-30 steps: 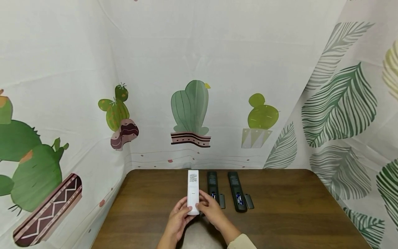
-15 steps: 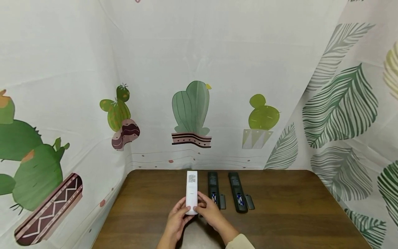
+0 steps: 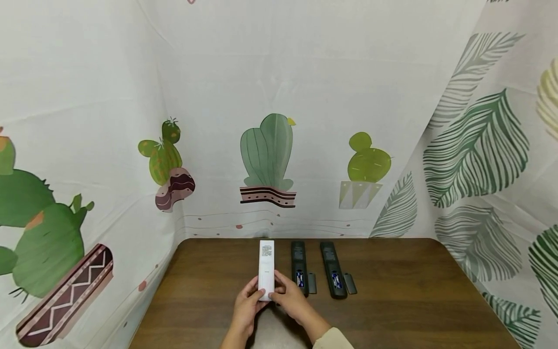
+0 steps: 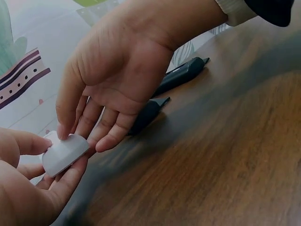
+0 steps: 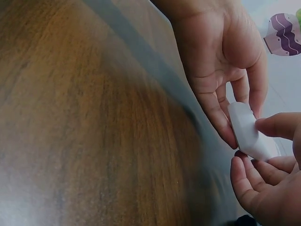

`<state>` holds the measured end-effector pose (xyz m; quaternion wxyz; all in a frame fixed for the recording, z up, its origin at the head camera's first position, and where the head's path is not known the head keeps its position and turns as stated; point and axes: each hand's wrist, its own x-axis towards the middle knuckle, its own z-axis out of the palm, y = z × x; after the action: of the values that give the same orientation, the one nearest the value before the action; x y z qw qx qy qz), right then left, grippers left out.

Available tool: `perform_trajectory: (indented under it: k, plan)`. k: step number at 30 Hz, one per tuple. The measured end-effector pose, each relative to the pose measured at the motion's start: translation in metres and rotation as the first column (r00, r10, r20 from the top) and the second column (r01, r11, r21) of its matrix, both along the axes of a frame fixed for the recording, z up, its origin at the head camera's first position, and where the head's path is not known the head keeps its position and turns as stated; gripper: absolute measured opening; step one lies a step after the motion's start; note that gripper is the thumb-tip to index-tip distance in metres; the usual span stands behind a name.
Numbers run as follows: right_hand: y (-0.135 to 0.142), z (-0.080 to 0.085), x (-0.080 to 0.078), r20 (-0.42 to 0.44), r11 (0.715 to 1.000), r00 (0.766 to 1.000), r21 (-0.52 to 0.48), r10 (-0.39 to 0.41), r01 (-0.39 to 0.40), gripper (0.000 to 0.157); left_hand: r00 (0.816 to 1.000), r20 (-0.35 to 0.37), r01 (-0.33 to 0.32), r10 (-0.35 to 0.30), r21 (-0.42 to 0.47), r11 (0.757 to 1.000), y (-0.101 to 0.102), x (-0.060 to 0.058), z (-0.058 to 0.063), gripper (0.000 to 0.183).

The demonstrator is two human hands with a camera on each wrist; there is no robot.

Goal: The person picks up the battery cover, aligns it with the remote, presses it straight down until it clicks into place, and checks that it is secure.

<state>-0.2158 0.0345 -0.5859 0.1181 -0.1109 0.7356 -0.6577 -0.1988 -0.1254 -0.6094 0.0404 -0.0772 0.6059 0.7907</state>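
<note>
Both hands hold a white remote control (image 3: 266, 266) over the front middle of the table, its labelled back facing up in the head view. My left hand (image 3: 246, 306) grips the lower left side, thumb on top and fingers underneath. From the right, my right hand (image 3: 293, 299) pinches the near end with its thumb on the back face. In the left wrist view the rounded end of the white remote (image 4: 63, 155) shows between both hands. The right wrist view shows the left hand (image 5: 221, 61) and the white remote (image 5: 247, 129) from the other side.
Two black remotes (image 3: 299, 257) lie to the right on the brown wooden table (image 3: 401, 300), with blue batteries (image 3: 336, 280) in their open compartments. A dark battery cover (image 3: 350, 283) lies beside each. A cactus-print cloth (image 3: 314, 97) hangs behind the table.
The white remote and both hands have shifted slightly to the left. The right thumb has moved a little along with it. The black remotes and covers stay in place.
</note>
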Motion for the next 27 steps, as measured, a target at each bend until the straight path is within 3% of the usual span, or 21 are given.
perform_trajectory:
  k: [27]
  plan:
    - [-0.014,-0.012,-0.008,0.016,0.996,0.999,0.081,-0.041,0.04,0.071,0.995,-0.056,-0.083,0.079,-0.056,0.995,0.0,0.0,-0.007,0.055]
